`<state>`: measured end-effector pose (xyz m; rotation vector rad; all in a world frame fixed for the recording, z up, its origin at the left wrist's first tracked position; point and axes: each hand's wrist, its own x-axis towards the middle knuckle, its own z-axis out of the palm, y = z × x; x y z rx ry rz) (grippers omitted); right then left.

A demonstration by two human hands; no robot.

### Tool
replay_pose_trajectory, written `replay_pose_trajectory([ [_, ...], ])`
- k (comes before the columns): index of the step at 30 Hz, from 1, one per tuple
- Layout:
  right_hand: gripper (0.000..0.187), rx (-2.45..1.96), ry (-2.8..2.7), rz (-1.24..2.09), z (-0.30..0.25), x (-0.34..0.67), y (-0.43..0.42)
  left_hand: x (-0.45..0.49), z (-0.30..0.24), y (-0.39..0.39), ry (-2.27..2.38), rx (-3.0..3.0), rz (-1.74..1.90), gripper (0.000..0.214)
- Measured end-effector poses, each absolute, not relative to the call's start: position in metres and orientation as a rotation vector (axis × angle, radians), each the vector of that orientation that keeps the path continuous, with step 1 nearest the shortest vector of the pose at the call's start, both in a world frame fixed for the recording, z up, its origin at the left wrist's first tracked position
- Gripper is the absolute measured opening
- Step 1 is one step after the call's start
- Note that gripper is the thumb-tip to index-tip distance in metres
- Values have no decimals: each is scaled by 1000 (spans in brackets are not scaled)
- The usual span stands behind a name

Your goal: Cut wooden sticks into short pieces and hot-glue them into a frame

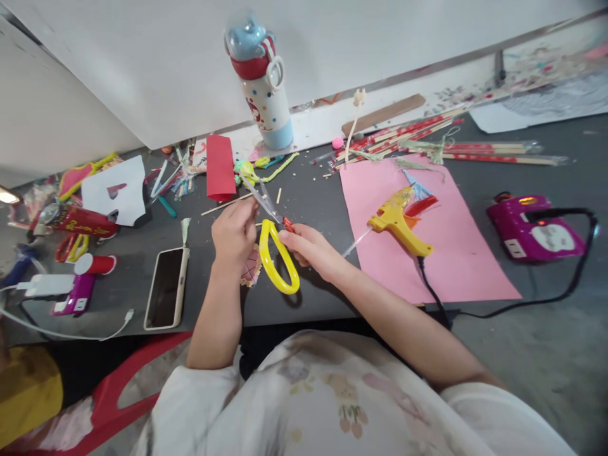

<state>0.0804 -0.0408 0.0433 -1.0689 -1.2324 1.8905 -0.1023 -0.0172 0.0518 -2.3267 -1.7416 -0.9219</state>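
The right hand (308, 253) pinches the yellow-handled scissors (284, 289) beside the pivot, steadying the blades for the left hand (235, 231), whose bunched fingertips pinch something too small to tell.

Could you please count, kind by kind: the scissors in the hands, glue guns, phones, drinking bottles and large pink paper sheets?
Scissors, between left hand and right hand: 1
Glue guns: 1
Phones: 1
Drinking bottles: 1
Large pink paper sheets: 1
Total: 5
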Motion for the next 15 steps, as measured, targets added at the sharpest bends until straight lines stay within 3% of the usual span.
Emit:
replay_pose_trajectory([
  [6, 46, -1143, -1311, 1788, 39, 77, -42, -104, 51, -17, -1742, -2354, -890, 26],
  [15, 42, -1160, -1320, 1822, 41, 76, -42, -102, 51, -19, -1798, -2308, -889, 29],
])
